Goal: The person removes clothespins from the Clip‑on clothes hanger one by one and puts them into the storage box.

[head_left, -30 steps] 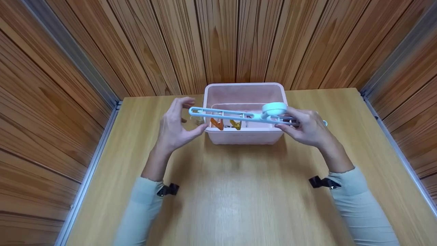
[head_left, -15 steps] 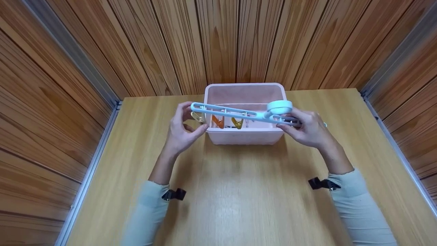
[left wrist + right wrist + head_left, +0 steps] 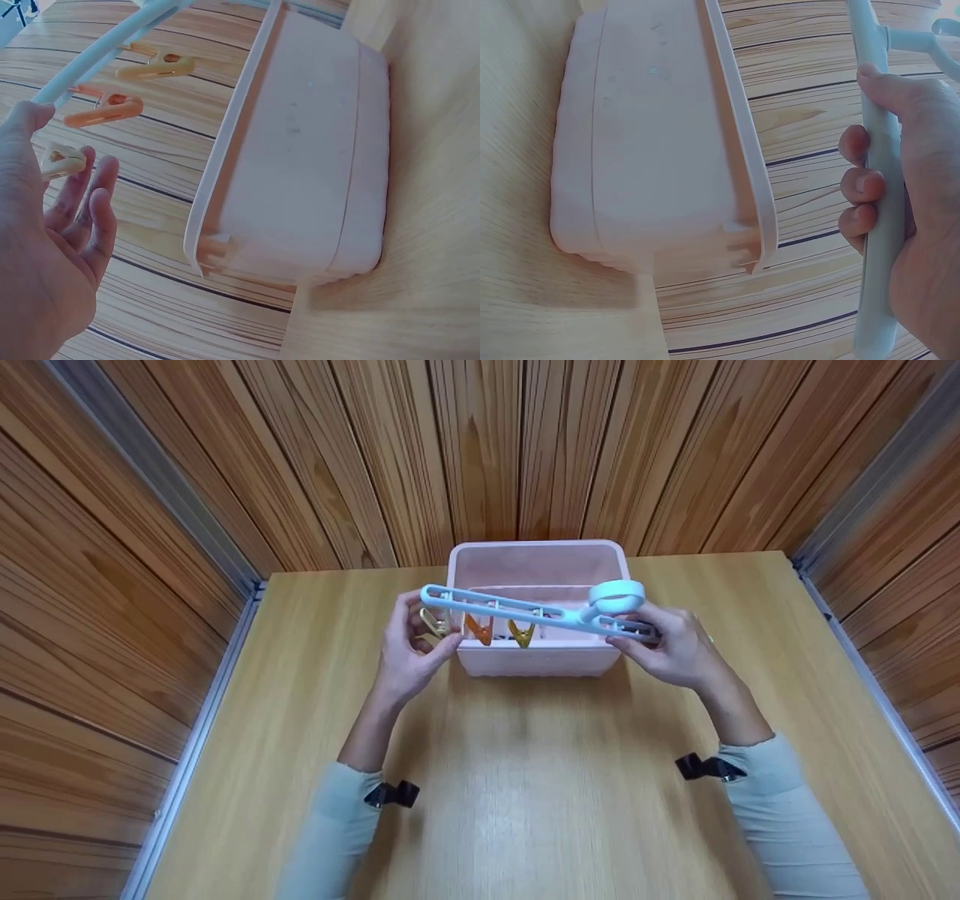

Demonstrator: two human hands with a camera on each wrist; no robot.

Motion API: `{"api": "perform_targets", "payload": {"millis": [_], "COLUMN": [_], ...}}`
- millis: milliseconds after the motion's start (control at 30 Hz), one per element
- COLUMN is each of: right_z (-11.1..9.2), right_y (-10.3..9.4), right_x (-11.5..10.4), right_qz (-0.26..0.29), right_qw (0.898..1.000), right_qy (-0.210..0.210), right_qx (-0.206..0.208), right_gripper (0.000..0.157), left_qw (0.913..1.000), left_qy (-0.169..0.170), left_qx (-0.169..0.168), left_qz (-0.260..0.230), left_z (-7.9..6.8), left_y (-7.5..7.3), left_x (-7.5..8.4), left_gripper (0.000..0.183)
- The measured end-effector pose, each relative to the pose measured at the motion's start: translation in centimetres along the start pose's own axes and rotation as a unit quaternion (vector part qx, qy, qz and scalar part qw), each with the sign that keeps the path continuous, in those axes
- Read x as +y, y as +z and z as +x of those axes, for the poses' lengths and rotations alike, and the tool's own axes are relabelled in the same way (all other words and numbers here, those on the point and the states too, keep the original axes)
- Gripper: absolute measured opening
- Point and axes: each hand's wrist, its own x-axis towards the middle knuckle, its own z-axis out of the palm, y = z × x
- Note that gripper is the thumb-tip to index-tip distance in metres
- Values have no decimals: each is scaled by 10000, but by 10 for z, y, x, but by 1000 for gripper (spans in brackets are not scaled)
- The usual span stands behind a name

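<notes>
A light-blue clip hanger (image 3: 510,607) with a round ring (image 3: 616,596) is held up over the pink bin (image 3: 540,662), sloping down to the right. My right hand (image 3: 679,649) grips its right end, fingers wrapped round the bar (image 3: 885,187). From the other end hang a cream clothespin (image 3: 64,161), an orange clothespin (image 3: 105,111) and a yellow clothespin (image 3: 157,67). My left hand (image 3: 409,652) curls round the cream clothespin, thumb in front and fingers behind, a fingertip right at its tip. The hanger's far right end is hidden behind my right hand.
The bin stands upright at the back of the wooden table (image 3: 510,780), near the plank wall (image 3: 495,450). Its rim (image 3: 225,150) lies below the hanger. Planked side walls with metal edge rails (image 3: 184,742) bound the table left and right.
My left hand has moved right and closed in round the cream clothespin. The hanger's ring has shifted slightly right, and the bar slopes more. My right hand keeps its grip.
</notes>
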Motion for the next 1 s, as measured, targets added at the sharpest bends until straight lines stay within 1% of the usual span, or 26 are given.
{"api": "perform_targets", "payload": {"millis": [167, 333, 400, 500, 567, 700, 800, 867, 933, 1000], "right_z": [-1, -2, -3, -5, -6, -6, -5, -5, -5, -6], "right_y": [2, 6, 7, 9, 10, 12, 12, 12, 13, 15], "right_x": [0, -1, -2, -3, -3, -3, -3, -2, -1, 1], "right_qz": [111, 205, 260, 331, 362, 301, 183, 135, 165, 239], "right_qw": [9997, 9980, 9971, 9958, 9951, 9951, 9963, 9970, 9971, 9971], "right_qy": [156, 479, 587, 702, 752, 769, 715, 656, 635, 608], "right_qx": [-145, -348, -415, -495, -537, -539, -451, -387, -373, -379], "right_gripper": [36, 35, 35, 34, 34, 33, 33, 34, 34, 34], "left_qw": [9999, 9988, 9977, 9966, 9968, 9984, 9989, 9989, 9989, 9992], "left_qy": [-113, -238, -244, -207, -154, -98, -132, -175, -249, -290], "left_qx": [43, -142, -242, -345, -383, -384, -395, -397, -354, -219], "left_qz": [-67, -409, -584, -719, -689, -411, -221, -199, -198, -182], "left_z": [-1, -2, -2, -2, -3, -3, -3, -2, -2, -3], "left_y": [4, 8, 8, 8, 7, 5, 4, 4, 5, 6], "left_x": [4, 8, 8, 9, 9, 12, 15, 16, 16, 15], "left_gripper": [53, 34, 28, 23, 22, 24, 24, 21, 19, 16]}}
